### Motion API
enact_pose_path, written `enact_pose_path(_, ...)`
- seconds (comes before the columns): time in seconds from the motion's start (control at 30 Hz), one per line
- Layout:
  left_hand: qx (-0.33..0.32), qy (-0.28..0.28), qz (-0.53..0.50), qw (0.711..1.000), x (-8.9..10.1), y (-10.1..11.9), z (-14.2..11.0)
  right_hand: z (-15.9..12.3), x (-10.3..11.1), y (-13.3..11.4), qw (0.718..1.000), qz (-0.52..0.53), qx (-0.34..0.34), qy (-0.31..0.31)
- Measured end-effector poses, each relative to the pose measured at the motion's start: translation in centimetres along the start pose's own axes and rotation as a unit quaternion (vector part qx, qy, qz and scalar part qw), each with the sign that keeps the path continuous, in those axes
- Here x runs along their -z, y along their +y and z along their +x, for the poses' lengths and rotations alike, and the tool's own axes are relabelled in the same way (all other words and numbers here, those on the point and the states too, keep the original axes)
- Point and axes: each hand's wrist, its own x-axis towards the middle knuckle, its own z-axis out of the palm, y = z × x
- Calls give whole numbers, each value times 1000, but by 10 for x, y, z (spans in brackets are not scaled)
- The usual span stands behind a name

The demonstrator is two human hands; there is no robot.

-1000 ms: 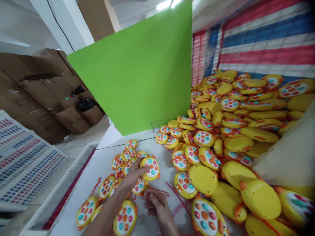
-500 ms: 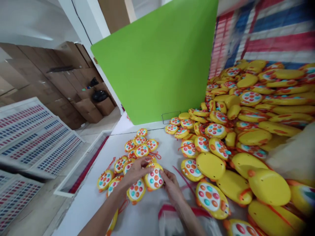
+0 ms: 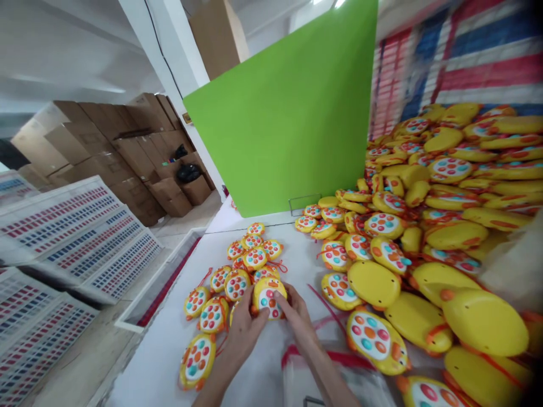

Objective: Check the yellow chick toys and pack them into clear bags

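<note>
Between my two hands is a yellow duck-shaped toy [image 3: 268,293] with a white panel of coloured round buttons, its face pointing away from me. My left hand [image 3: 246,321] grips its left side, thumb on the lower edge of the panel. On the right side my right hand [image 3: 297,312] holds it, with the thumb lying over the buttons. Just beyond and to the left lies a loose cluster of the same duck toys [image 3: 236,284], button side up, some with red cords. One more duck toy [image 3: 197,362] rests left of my left forearm.
A large heap of duck toys [image 3: 441,226] fills the right side. Behind the table stands a green board [image 3: 288,124]. A clear bag with a red edge [image 3: 297,376] lies under my right forearm. White crates [image 3: 93,237] and cardboard boxes [image 3: 127,152] are at left.
My left hand has moved from the toy's top edge to its left side, and both hands now clasp it. The toy sits more upright in view. The camera has shifted slightly left.
</note>
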Motion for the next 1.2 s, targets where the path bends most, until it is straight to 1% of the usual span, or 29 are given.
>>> enact_pose_path(0.1,-6,16,47,999,3,-1,-8,-2,-4,0,999,-39,23,-10)
enact_pose_path(0.23,-9,33,63,997,1,-2,-19,-4,-5,4,995,-93,28,-30)
enact_pose_path(0.33,-4,25,75,997,1,6,-25,-7,-6,6,991,-124,28,-48)
enact_pose_path(0.43,19,25,87,996,1,18,-31,-11,-8,5,988,-136,26,-69)
enact_pose_path(0.5,28,29,89,995,2,20,-35,-13,-9,5,987,-141,29,-77)
enact_pose_path(0.57,35,25,82,996,2,13,-37,-14,-10,9,986,-146,32,-77)
enact_pose_path(0.67,54,23,77,995,6,-9,-35,-14,-11,19,986,-152,25,-68)
enact_pose_path(0.77,53,18,66,996,13,-26,-30,-13,-11,24,987,-134,5,-86)
enact_pose_path(0.83,31,3,45,999,16,-29,-28,-13,-10,23,988,-114,-9,-101)
enact_pose_path(0.9,16,-3,19,1000,17,-28,-29,-15,-10,20,990,-99,-16,-99)
enact_pose_path(1.0,25,6,-13,1000,14,-29,-32,-16,-9,18,993,-94,-7,-71)
enact_pose_path(1.1,36,17,-23,999,12,-33,-33,-16,-10,20,994,-98,-4,-46)
enact_pose_path(1.2,36,3,-51,998,17,-32,-32,-16,-12,19,994,-88,-24,-62)
